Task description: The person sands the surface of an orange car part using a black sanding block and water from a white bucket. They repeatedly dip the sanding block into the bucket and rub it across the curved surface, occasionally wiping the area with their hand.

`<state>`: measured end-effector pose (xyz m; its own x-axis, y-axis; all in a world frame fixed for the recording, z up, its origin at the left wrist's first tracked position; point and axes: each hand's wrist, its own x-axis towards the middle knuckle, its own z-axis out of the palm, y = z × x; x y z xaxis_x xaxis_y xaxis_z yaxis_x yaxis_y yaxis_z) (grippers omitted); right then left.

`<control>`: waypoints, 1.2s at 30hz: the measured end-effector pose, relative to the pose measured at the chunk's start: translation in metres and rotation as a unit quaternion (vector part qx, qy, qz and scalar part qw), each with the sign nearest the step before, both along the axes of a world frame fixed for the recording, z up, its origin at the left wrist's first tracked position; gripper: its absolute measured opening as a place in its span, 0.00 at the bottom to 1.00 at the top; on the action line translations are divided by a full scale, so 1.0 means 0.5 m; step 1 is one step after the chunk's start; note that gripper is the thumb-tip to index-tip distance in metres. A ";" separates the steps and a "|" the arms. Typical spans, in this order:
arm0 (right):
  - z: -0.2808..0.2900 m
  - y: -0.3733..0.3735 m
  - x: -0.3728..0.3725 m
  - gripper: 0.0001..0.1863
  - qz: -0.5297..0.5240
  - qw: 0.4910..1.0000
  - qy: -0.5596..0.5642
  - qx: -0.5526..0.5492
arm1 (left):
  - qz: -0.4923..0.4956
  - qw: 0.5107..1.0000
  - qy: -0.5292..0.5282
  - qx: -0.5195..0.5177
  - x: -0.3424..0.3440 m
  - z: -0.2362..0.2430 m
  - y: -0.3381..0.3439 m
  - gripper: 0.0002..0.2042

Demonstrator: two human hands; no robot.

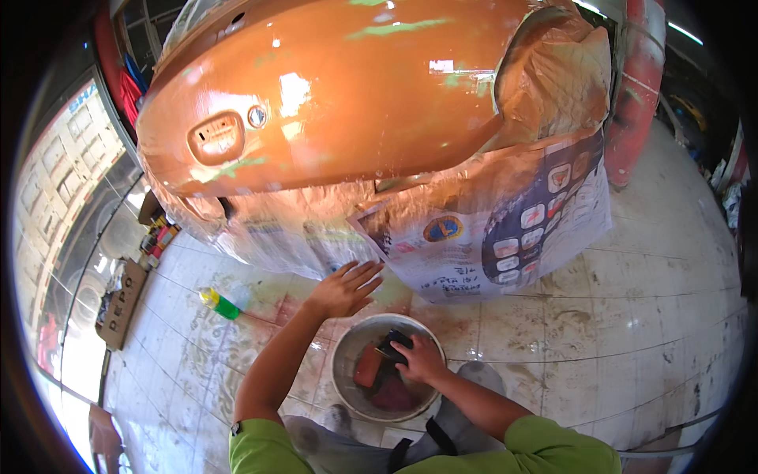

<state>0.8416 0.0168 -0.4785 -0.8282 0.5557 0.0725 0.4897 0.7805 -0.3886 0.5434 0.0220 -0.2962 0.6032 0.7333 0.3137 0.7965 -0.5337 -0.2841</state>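
Observation:
My left hand (344, 291) is open with fingers apart, in front of the masking paper (482, 237) that hangs below an orange-painted car panel (339, 95); whether it touches the paper I cannot tell. My right hand (418, 359) grips a black block (389, 344) inside a grey bucket (342, 371). Beside the block in the bucket lie a reddish-brown pad (366, 365) and a dark red piece (392, 393), partly under water or shadow.
A bottle with green liquid (223, 306) lies on the tiled floor (553, 332) to the left. A cardboard box (120, 304) and small containers (158, 241) line the left wall by a glass front (71, 221). A red pillar (636, 95) stands at the right.

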 end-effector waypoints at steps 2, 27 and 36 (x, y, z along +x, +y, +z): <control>-0.034 -0.016 -0.050 0.38 -0.096 0.971 -0.105 -0.192 | 0.074 0.990 -0.036 -0.111 -0.007 -0.102 -0.053 0.31; 1.268 0.105 -0.095 0.24 -0.205 0.928 0.014 0.311 | -0.084 0.939 0.280 0.179 0.046 0.843 0.272 0.41; 1.228 0.119 0.233 0.49 -0.556 0.754 0.347 0.035 | -0.208 0.891 0.392 0.095 0.021 1.046 0.307 0.45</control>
